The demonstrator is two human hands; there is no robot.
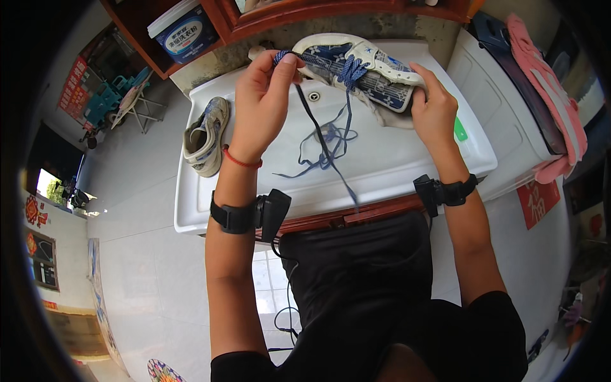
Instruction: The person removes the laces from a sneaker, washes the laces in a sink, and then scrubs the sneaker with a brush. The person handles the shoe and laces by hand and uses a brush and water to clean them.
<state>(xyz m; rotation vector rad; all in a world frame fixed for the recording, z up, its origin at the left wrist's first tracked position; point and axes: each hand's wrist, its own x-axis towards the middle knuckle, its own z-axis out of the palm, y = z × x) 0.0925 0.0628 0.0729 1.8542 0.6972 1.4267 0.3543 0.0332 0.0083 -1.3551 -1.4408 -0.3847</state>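
Above a white ceramic sink [396, 157], my right hand [432, 102] grips one end of a white and blue patterned sneaker [329, 55], which is tilted on its side. Blue shoelace [352, 74] is bunched over the sneaker's eyelet area. My left hand [272, 90] pinches a gathered part of the lace near the sneaker's other end, and a dark length hangs down from it over the basin's front edge. More lace [329, 143] lies in loose loops in the basin. A second sneaker [207, 136] stands on the sink's left ledge, its opening facing up.
A green object [460, 129] lies at the sink's right side. Beside the sink stands a white appliance [506, 110] with pink cloth [539, 86] over its edge. A washing-powder tub [181, 31] sits on a wooden shelf at upper left. Straps with cabled black devices are on both forearms.
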